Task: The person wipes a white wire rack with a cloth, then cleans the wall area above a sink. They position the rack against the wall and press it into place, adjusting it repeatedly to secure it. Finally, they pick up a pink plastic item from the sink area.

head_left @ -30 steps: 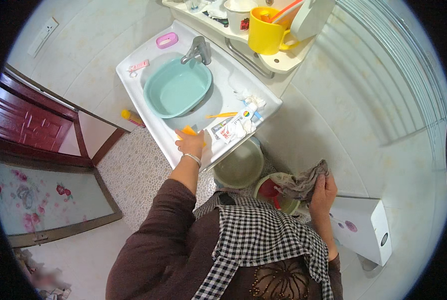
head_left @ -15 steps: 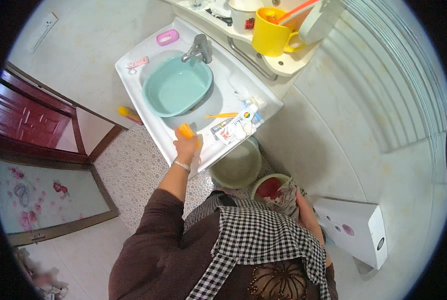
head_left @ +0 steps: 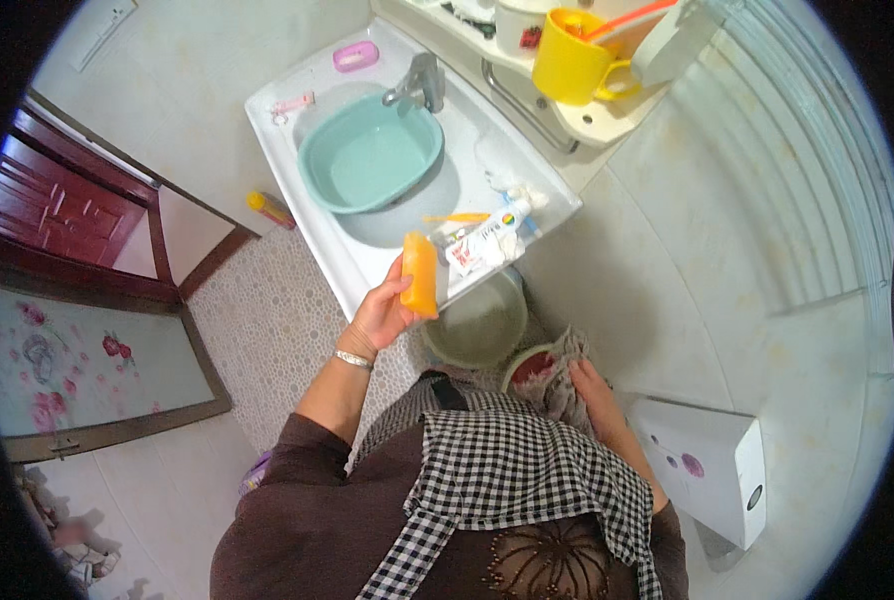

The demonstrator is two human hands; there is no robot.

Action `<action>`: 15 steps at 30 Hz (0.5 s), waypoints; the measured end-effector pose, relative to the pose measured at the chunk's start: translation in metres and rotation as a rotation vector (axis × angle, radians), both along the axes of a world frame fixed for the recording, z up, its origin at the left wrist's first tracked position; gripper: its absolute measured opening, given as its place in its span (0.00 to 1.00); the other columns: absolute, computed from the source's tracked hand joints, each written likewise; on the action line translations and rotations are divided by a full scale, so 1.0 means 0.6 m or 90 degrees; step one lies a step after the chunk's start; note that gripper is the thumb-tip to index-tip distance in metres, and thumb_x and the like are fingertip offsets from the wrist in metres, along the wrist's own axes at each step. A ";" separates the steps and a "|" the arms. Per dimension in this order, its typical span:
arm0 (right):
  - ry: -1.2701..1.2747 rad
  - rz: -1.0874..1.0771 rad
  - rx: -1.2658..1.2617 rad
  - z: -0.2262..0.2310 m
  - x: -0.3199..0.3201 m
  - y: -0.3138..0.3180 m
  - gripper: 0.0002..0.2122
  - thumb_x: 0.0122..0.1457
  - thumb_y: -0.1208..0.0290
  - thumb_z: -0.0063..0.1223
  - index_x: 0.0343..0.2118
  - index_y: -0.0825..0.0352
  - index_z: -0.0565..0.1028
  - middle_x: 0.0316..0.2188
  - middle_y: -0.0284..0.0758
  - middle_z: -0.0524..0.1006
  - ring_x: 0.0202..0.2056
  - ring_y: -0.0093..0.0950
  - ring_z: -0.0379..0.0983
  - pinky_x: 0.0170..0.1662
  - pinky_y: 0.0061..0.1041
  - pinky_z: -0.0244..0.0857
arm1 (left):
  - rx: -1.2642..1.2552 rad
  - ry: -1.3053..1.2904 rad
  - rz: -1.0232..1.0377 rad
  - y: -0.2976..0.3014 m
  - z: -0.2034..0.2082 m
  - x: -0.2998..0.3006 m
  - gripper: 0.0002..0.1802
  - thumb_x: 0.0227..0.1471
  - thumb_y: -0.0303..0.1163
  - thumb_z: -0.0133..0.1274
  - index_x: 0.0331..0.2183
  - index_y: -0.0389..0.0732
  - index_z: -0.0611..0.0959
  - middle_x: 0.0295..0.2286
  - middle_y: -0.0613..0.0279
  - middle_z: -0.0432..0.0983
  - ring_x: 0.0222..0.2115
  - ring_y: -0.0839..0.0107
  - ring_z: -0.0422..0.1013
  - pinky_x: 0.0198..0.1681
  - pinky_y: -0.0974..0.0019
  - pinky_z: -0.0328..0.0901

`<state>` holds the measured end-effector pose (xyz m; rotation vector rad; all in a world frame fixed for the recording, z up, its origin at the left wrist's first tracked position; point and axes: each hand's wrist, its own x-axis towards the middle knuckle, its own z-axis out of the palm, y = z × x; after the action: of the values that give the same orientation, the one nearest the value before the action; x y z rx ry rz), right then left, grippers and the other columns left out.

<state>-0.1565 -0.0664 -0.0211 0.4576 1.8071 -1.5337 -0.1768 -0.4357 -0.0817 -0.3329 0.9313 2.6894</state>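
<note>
My left hand is closed around an orange oblong container, probably a small bottle; its exact kind does not show. It is raised over the near edge of the white washbasin. My right hand is low at my right side, gripping a crumpled grey rag beside a pale bucket with something red in it. In the washbasin sits a pale green plastic basin under the grey tap. A white tube and a yellow toothbrush lie on the washbasin's right corner.
A pink soap dish and a small pink tube lie on the washbasin's far left rim. A shelf above holds a yellow mug. Below are a pale tub and a white bin. A yellow-capped bottle stands left.
My left hand has lifted the orange container away from the washbasin surface, toward me and to the right, turning it upright. My right hand has shifted slightly with the rag.
</note>
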 end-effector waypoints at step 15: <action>-0.053 -0.041 -0.130 -0.068 -0.026 0.008 0.30 0.64 0.51 0.50 0.61 0.70 0.65 0.54 0.38 0.72 0.55 0.29 0.69 0.57 0.25 0.60 | -0.650 -0.137 0.056 -0.032 0.012 0.033 0.58 0.47 0.35 0.63 0.68 0.45 0.43 0.43 0.52 0.68 0.45 0.61 0.71 0.48 0.61 0.68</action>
<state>-0.1719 -0.0619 -0.0619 0.4769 1.5675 -1.6967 -0.1569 -0.4552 -0.0744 -0.8360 2.1622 1.9461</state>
